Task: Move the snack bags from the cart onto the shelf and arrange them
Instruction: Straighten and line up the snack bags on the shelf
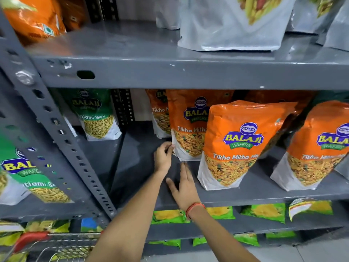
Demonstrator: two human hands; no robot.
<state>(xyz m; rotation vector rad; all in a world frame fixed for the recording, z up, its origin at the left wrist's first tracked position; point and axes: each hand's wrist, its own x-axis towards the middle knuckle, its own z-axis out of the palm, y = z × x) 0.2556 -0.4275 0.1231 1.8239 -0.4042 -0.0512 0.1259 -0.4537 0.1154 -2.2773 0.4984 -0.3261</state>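
Observation:
Several orange Tikha Mitha Mix snack bags stand upright on the grey middle shelf [143,167]. My left hand [164,156] pinches the lower left corner of one orange bag [188,125] in the second row. My right hand [184,188] lies flat and open on the shelf just in front of that bag, beside the front orange bag [236,146]. Another orange bag [317,148] stands at the right. The wire cart [56,246] with a red handle shows at the bottom left.
Green Ratlami Sev bags stand at the back left [96,114] and on the neighbouring shelf unit [28,171]. A perforated grey upright [62,133] divides the units. Silver pouches [232,23] fill the shelf above; green packets [264,212] lie on the shelf below.

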